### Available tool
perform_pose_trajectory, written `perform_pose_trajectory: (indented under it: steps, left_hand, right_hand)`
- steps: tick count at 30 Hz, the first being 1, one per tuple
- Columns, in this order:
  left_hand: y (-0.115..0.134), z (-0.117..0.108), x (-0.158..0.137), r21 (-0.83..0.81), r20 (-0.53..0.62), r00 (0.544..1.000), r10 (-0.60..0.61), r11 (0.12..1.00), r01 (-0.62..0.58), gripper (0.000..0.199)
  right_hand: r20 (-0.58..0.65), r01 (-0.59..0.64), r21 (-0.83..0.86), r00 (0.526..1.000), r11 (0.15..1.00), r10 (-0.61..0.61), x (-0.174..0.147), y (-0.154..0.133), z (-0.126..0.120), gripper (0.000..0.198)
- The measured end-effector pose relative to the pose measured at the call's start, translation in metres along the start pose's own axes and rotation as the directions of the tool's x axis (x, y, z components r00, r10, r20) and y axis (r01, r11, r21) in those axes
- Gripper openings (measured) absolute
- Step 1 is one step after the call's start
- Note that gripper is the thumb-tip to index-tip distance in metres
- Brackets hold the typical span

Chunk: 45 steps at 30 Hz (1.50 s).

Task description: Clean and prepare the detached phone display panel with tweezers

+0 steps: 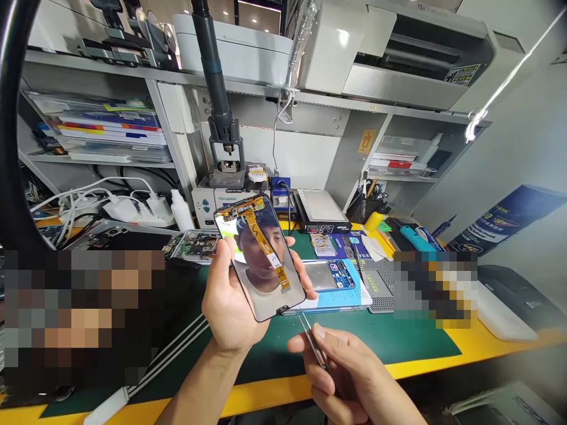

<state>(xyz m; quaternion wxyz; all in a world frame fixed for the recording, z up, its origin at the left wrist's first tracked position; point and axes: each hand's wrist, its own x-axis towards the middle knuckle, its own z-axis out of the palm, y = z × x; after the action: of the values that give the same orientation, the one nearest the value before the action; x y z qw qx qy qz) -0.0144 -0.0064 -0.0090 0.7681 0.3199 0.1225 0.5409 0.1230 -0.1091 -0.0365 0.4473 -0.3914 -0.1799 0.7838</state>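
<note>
My left hand (234, 301) grips a phone screen panel (252, 283) by its edges, thumb on the left and fingertips on the right. The panel is tilted, its mirror-like back towards me, with an orange flex cable (266, 245) running down it. In my right hand (341, 372) is a pair of metal tweezers (312, 339). Their tips point up, close to the panel's lower edge; I cannot tell whether they touch it. Behind the panel, an opened phone body (325, 275) with a blue circuit board lies on a blue-and-white box (361, 298).
A green mat (376, 336) covers the yellow-edged bench. At the back are a hot-air stand (228, 177), a flat white-topped device (321, 206) and a pen holder (361, 206). White cables (166, 348) cross the left front. A blue spray can (505, 218) stands at right.
</note>
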Motion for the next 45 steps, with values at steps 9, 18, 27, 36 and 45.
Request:
perform_pose_trajectory:
  steps: [9,18,27,36,45]
  left_hand:
    - [0.0002,-0.0009,-0.0001,0.036,0.045,0.998,-0.038,0.999,0.037,0.076]
    - [-0.0003,-0.0032,0.0008,0.024,0.079,0.996,-0.030,0.999,0.028,0.076]
    - [-0.0003,-0.0038,0.0006,-0.003,0.104,0.995,-0.014,1.000,0.014,0.074]
    - [-0.0012,-0.0013,0.0003,-0.112,0.047,0.998,0.051,0.993,-0.046,0.064]
    - [-0.0023,-0.0061,0.0010,-0.100,0.170,0.985,-0.002,0.995,0.019,0.068]
  right_hand:
    - [-0.026,-0.015,0.006,1.000,1.000,0.015,0.0008,0.0008,-0.0005,0.034]
    - [-0.063,-0.025,0.008,0.998,1.000,0.025,0.0011,0.0012,-0.0010,0.033]
    - [-0.026,-0.030,0.032,0.999,0.999,0.031,0.0009,0.0007,-0.0015,0.035]
    - [-0.011,-0.028,0.032,1.000,0.999,0.029,-0.0002,0.0009,-0.0029,0.036]
    - [0.003,-0.038,0.029,0.999,0.999,0.038,0.0002,-0.0003,-0.0011,0.036]
